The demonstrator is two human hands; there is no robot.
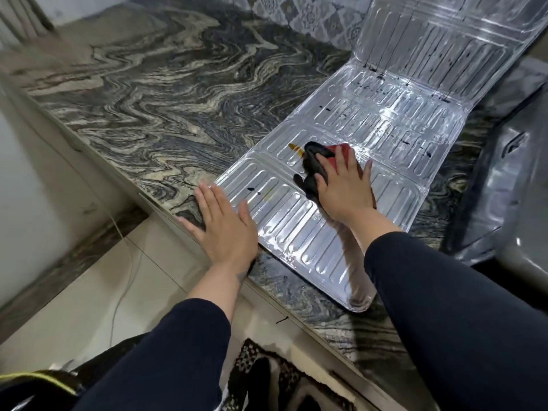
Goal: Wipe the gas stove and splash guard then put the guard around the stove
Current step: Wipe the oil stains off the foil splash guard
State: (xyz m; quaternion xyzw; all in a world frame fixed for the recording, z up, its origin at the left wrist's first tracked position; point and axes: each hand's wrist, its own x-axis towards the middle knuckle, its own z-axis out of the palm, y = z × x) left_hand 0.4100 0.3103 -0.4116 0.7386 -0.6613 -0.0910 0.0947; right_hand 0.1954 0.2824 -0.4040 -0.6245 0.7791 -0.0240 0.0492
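A shiny ribbed foil splash guard lies unfolded on the marbled counter, its far panel leaning up against the wall. Dark specks and a brown smear mark its panels. My right hand presses a black and red cloth flat on the guard's middle. My left hand lies flat, fingers spread, across the guard's near left corner and the counter edge. The stainless gas stove shows partly at the right edge.
The dark swirled stone counter stretches left and back to a patterned tile wall. Below the counter edge are pale floor tiles, a thin cable and a patterned rug.
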